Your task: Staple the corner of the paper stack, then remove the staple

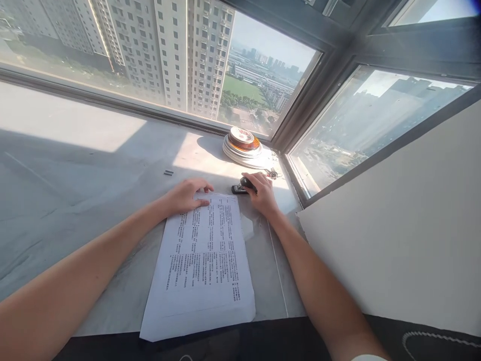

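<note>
My right hand (262, 193) is closed around a black stapler (239, 189), which rests on the sill just past the far right corner of the paper. The printed sheet of paper (205, 260) lies flat, its text running sideways. I cannot tell if other sheets are under it. My left hand (188, 195) lies over the paper's far left corner, thumb on the page and fingers bent near the top edge, with a gap between thumb and forefinger. Left of the stapler, beyond my left hand, two short dark strips, like staple strips (168, 173), lie on the sill.
A stack of round rolls or dishes (242, 148), white and amber, stands in the window corner. Beside it is a small dark and red item (272, 174) I cannot make out. A white wall (406, 225) borders the right. The paper overhangs the sill's near edge.
</note>
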A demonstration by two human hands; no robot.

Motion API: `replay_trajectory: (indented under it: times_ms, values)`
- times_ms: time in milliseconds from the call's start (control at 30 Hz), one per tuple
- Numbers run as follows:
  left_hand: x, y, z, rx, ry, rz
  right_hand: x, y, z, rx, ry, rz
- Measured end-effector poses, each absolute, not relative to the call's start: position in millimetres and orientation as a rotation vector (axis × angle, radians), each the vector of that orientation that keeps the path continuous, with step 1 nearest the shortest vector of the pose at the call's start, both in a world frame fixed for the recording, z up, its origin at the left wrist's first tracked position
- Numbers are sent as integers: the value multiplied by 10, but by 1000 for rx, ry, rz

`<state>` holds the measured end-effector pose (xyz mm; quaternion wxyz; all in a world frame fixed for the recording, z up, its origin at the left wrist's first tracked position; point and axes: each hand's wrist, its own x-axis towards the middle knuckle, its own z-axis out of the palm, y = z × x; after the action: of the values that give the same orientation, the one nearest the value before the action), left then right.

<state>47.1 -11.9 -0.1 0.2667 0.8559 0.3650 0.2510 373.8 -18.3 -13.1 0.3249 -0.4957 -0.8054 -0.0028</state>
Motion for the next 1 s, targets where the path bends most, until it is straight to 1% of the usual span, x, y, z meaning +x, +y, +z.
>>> replay_trajectory:
  times_ms: [333,533,700,1000]
  values:
    - [488,-132,11,2266,975,682,3716,-158,-142,-1239,-2064,111]
    - [492,-137,13,2260,927,738,3718,-143,-156,-1215,-2068,34]
    - [505,-151,7,2257,972,768,3696,-146,-152,-1198,-2085,167]
    - [497,-124,-24,2292,1007,753,3677,-160,-123,-1237,-2074,203]
